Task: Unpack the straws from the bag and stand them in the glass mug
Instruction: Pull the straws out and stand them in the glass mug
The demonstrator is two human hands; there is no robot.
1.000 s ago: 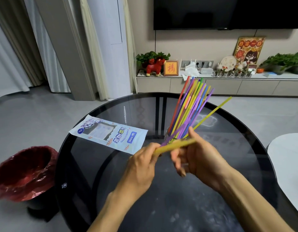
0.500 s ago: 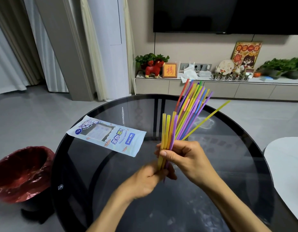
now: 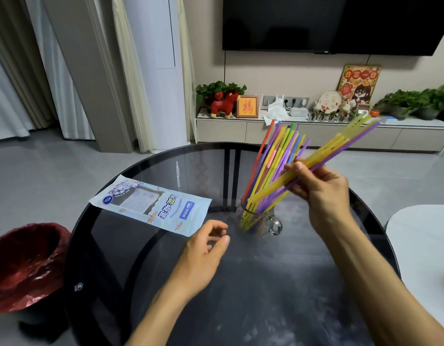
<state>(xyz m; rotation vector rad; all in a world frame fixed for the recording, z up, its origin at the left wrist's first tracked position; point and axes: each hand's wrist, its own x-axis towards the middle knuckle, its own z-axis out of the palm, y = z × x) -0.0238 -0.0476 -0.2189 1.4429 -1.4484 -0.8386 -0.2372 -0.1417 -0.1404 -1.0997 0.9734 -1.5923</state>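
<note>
A clear glass mug (image 3: 262, 222) stands on the round dark glass table (image 3: 146, 270), with several coloured straws (image 3: 273, 156) leaning in it. My right hand (image 3: 320, 193) grips a small bundle of yellow and purple straws (image 3: 340, 143). That bundle slants up to the right, and its lower ends sit at the mug's mouth. My left hand (image 3: 203, 253) hovers low over the table to the left of the mug, fingers loosely curled and holding nothing. The flat blue straw bag (image 3: 151, 204) lies on the table to the left.
A bin with a red liner (image 3: 23, 265) stands on the floor left of the table. A white table edge (image 3: 425, 255) shows at the right. A low cabinet (image 3: 315, 131) with plants and ornaments runs along the back wall under a TV.
My left hand let go of the straw bundle and dropped toward the table. My right hand carried the bundle up and right, tilting its lower ends to the mug.
</note>
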